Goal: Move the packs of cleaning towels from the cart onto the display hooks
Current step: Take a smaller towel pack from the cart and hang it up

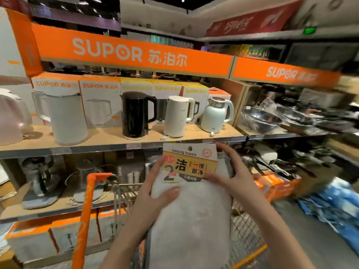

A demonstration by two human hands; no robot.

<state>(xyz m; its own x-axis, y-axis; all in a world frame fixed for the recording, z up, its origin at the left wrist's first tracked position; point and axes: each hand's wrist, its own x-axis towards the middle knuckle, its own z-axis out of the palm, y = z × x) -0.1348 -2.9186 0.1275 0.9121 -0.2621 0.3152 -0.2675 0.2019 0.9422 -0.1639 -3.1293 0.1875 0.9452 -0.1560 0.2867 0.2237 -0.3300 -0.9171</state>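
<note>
I hold a pack of cleaning towels [191, 216] upright in front of me: fluffy grey-white cloth with a white and yellow header card on top. My left hand [155, 191] grips its left edge, thumb across the front of the cloth. My right hand [231, 175] grips the right edge at the card, thumb on the card's lower corner. The pack hangs above the cart [244, 235], an orange-framed wire trolley below my arms. No display hooks can be made out in this view.
A shelf [108, 138] of electric kettles and SUPOR boxes runs across in front. Pans and woks [272, 119] fill the shelves to the right. Orange boxes stand low on the left and right. Blue packs [334, 206] lie on the floor at right.
</note>
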